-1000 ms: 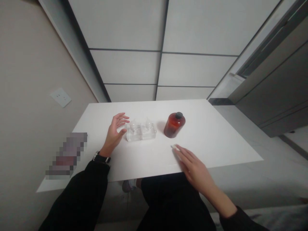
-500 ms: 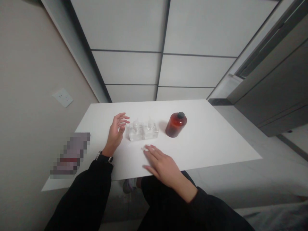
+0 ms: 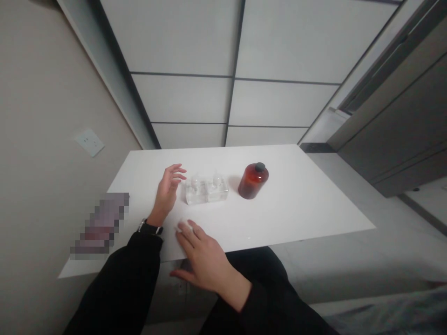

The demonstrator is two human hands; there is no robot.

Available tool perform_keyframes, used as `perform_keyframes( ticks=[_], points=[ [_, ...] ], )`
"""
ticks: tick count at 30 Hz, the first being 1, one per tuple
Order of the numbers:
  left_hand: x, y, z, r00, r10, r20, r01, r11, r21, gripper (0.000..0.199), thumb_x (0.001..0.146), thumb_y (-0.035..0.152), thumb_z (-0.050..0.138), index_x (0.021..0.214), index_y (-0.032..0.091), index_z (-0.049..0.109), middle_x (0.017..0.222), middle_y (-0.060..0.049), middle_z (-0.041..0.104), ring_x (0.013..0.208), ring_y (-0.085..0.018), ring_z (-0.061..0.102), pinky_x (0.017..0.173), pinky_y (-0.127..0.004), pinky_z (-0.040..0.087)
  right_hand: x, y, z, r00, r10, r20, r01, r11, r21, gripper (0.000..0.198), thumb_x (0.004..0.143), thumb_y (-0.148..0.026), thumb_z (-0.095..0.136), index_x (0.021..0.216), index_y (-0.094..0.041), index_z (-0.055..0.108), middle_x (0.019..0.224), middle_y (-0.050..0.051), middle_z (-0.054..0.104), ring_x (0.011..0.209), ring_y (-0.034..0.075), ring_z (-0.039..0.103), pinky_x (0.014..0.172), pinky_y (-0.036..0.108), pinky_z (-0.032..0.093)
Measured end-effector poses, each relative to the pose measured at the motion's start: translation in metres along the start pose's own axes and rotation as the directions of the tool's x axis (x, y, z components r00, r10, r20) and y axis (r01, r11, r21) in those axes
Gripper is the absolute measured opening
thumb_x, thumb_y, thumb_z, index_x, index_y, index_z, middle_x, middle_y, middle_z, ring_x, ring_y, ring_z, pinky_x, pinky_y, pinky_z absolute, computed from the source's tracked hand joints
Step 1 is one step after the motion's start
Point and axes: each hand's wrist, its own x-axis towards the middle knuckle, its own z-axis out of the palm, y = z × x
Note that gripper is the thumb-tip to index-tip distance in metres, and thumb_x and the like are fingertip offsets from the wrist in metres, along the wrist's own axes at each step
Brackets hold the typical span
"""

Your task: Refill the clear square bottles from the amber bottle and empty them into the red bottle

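1. I find the left hand (image 3: 165, 193) loosely spread, gripping nothing visible, beside the clear container (image 3: 206, 192) on the desk (image 3: 300, 200).
2. Right hand (image 3: 206, 258): fingers outstretched, thumb apart (tips blurred).
3. Brown bottle (image 3: 252, 184) stands capped; I judge work underway, remainder unclear.

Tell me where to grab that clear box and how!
Probably hold the clear box by its short ends, one hand from each side: it's low and long, those ends face left and right, and rounded clear pieces stick up on top.

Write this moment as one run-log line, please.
left hand: open, beside clear container; right hand: over table's near edge, hold unclear; brown bottle: capped
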Motion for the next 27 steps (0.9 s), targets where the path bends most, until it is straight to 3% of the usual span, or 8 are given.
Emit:
perform_keyframes(
  ticks=[4, 9, 14, 17, 19, 21, 25, 27],
  points=[
    [-0.002, -0.002, -0.001, 1.0, -0.003, -0.007, 0.003, 1.0, 0.013, 0.077, 0.097, 0.085, 0.041, 0.138, 0.021, 0.057, 0.122, -0.013, 0.07, 0.096, -0.022, 0.071, 0.086, -0.039, 0.058, -0.013, 0.011, -0.01, 1.0, 0.025, -0.012, -0.025, 0.999, -0.026, 0.084, 0.095, -0.06, 0.071, 0.158, -0.01, 0.049, 0.169, 0.018, 0.046, 0.158, 0.036, 0.042, 0.128, 0.052, 0.043],
    [-0.002, -0.004, 0.001, 1.0, -0.017, 0.007, 0.016, 1.0, 0.019, 0.079, 0.097, 0.085, 0.039, 0.139, 0.021, 0.057, 0.124, -0.013, 0.069, 0.098, -0.023, 0.071, 0.09, -0.04, 0.059, -0.085, 0.065, -0.04, 0.966, 0.219, -0.139, -0.235, 0.966, -0.109, 0.066, 0.104, -0.052, 0.06, 0.16, -0.017, 0.048, 0.17, 0.015, 0.046, 0.158, 0.033, 0.043, 0.126, 0.054, 0.045],
    [-0.001, -0.004, 0.002, 0.999, -0.035, 0.016, 0.034, 0.999, 0.02, 0.078, 0.097, 0.086, 0.04, 0.139, 0.023, 0.058, 0.126, -0.013, 0.069, 0.098, -0.023, 0.07, 0.089, -0.041, 0.057, -0.161, 0.123, -0.072, 0.791, 0.488, -0.368, -0.569, 0.808, -0.152, 0.062, 0.107, -0.056, 0.05, 0.161, -0.027, 0.048, 0.168, 0.011, 0.049, 0.152, 0.031, 0.052, 0.119, 0.052, 0.054],
    [0.0, -0.004, 0.003, 0.999, -0.043, 0.024, 0.043, 0.999, 0.021, 0.077, 0.097, 0.084, 0.042, 0.138, 0.023, 0.06, 0.126, -0.012, 0.069, 0.098, -0.023, 0.069, 0.089, -0.04, 0.057, -0.171, 0.126, -0.074, 0.737, 0.541, -0.405, -0.643, 0.745, -0.175, 0.073, 0.103, -0.063, 0.052, 0.164, -0.022, 0.044, 0.169, 0.015, 0.047, 0.153, 0.036, 0.049, 0.118, 0.056, 0.053],
    [0.0, -0.004, 0.003, 0.998, -0.05, 0.026, 0.049, 0.998, 0.026, 0.076, 0.098, 0.084, 0.042, 0.138, 0.023, 0.061, 0.126, -0.012, 0.07, 0.098, -0.022, 0.069, 0.089, -0.039, 0.057, -0.158, 0.108, -0.062, 0.749, 0.53, -0.398, -0.632, 0.751, -0.191, 0.086, 0.1, -0.067, 0.056, 0.167, -0.017, 0.036, 0.171, 0.018, 0.042, 0.158, 0.039, 0.042, 0.119, 0.06, 0.051],
    [0.001, -0.005, 0.003, 0.998, -0.056, 0.024, 0.056, 0.998, 0.031, 0.076, 0.098, 0.084, 0.041, 0.138, 0.023, 0.061, 0.126, -0.012, 0.07, 0.097, -0.022, 0.069, 0.087, -0.039, 0.057, -0.134, 0.075, -0.041, 0.804, 0.485, -0.344, -0.565, 0.804, -0.188, 0.091, 0.099, -0.065, 0.06, 0.17, -0.016, 0.03, 0.173, 0.02, 0.037, 0.16, 0.039, 0.038, 0.119, 0.059, 0.051],
    [0.002, -0.009, 0.001, 0.997, -0.075, 0.008, 0.074, 0.996, 0.039, 0.079, 0.096, 0.087, 0.039, 0.137, 0.024, 0.062, 0.125, -0.012, 0.07, 0.095, -0.022, 0.07, 0.087, -0.039, 0.058, -0.078, -0.003, 0.001, 0.952, 0.281, -0.117, -0.294, 0.95, -0.107, 0.113, 0.084, -0.07, 0.078, 0.166, -0.006, 0.035, 0.174, 0.023, 0.033, 0.161, 0.045, 0.031, 0.124, 0.059, 0.047],
    [0.003, -0.012, 0.001, 0.997, -0.082, 0.0, 0.082, 0.996, 0.044, 0.08, 0.095, 0.088, 0.037, 0.136, 0.024, 0.063, 0.125, -0.012, 0.07, 0.094, -0.022, 0.07, 0.086, -0.04, 0.059, -0.059, -0.03, 0.012, 0.989, 0.139, -0.051, -0.141, 0.989, -0.043, 0.112, 0.084, -0.071, 0.077, 0.163, -0.003, 0.039, 0.174, 0.022, 0.035, 0.161, 0.044, 0.033, 0.126, 0.056, 0.044]
  ],
)
